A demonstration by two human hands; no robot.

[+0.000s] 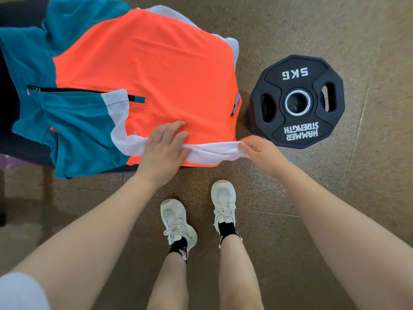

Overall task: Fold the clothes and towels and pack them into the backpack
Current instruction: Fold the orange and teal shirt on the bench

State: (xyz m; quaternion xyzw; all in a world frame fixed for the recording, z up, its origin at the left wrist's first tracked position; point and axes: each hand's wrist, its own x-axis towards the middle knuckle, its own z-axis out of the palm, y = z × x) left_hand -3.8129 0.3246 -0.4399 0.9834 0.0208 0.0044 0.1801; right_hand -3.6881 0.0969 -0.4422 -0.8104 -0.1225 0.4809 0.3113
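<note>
An orange, teal and white jacket [143,70] lies spread flat over a dark bench [24,151], its zip running across the left part. Its near white edge [212,151] is folded up into a band. My left hand [164,148] rests on the orange cloth and holds that band at its left end. The band's right end is pinched between the fingers of my right hand [257,149], at the jacket's near right corner. No backpack is in view.
A black 5 kg weight plate [297,101] stands on a short stack on the floor just right of the jacket. My two white shoes [199,220] stand on the speckled brown floor below the bench edge.
</note>
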